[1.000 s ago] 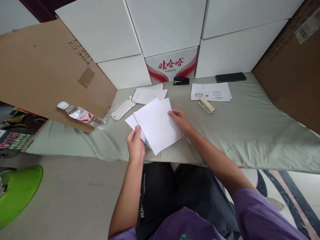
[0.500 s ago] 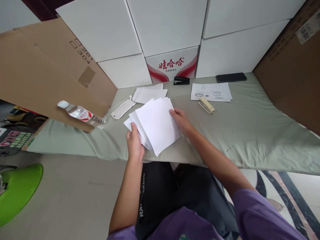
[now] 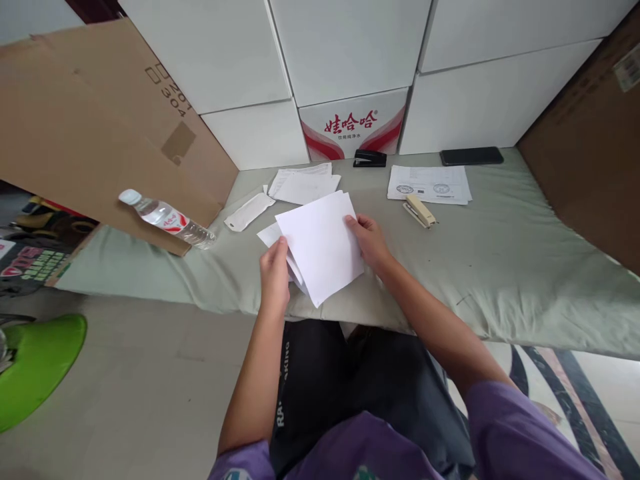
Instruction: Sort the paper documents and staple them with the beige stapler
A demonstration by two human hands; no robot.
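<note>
The lower sheets of the white paper stack (image 3: 323, 243) are mostly covered by the top sheet, so only their left corners show and their number cannot be told. The print on the stamped documents (image 3: 430, 184) near the far edge of the mattress (image 3: 525, 267) is too small to read. The brown cardboard (image 3: 90, 127) at the left and the one at the right are cut off by the frame, and the green object (image 3: 35, 367) on the floor is only partly in view.

The paper stack sits over the near edge of the mattress, about midway along it, held between both hands and tilted slightly. The left hand (image 3: 274, 277) is at the stack's lower left side, the right hand (image 3: 369, 239) at its right edge.

The left hand is closed in a pinch, thumb on top of the sheets and fingers beneath them. The right hand is loosely curled, its fingertips gripping the right edge of the top sheet.

A beige stapler (image 3: 419, 211) lies just right of the right hand, a black stapler (image 3: 370, 158) and a dark phone (image 3: 471, 156) rest along the far edge, and a water bottle (image 3: 167, 219) lies at the left edge.
</note>
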